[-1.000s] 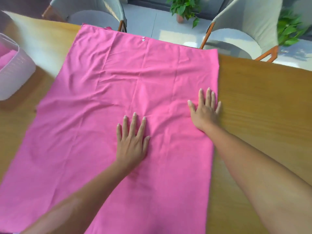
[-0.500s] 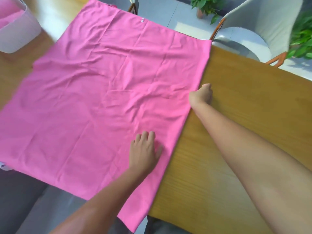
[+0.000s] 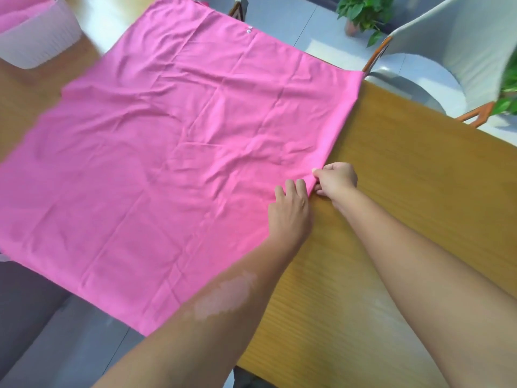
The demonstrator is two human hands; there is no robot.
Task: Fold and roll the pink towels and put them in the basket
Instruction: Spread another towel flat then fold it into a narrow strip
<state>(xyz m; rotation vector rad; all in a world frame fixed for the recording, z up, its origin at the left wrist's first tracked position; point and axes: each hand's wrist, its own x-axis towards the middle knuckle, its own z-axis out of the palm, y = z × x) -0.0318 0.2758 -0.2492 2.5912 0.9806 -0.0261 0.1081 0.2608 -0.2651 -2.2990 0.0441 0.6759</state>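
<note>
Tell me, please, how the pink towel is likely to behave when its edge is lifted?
The pink towel will probably drape limply: it lies thin and creased. It looks light, since the right hand merely pinches its edge. It may slide, as one corner overhangs the smooth table.

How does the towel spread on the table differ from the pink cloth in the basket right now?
The pink towel lies spread open on the wooden table, creased, one corner hanging off the near edge; the pink cloth in the basket is bunched inside the white basket. The right hand pinches the towel's edge and the left hand touches it; nothing touches the basket's cloth. Both are the same pink.
</note>
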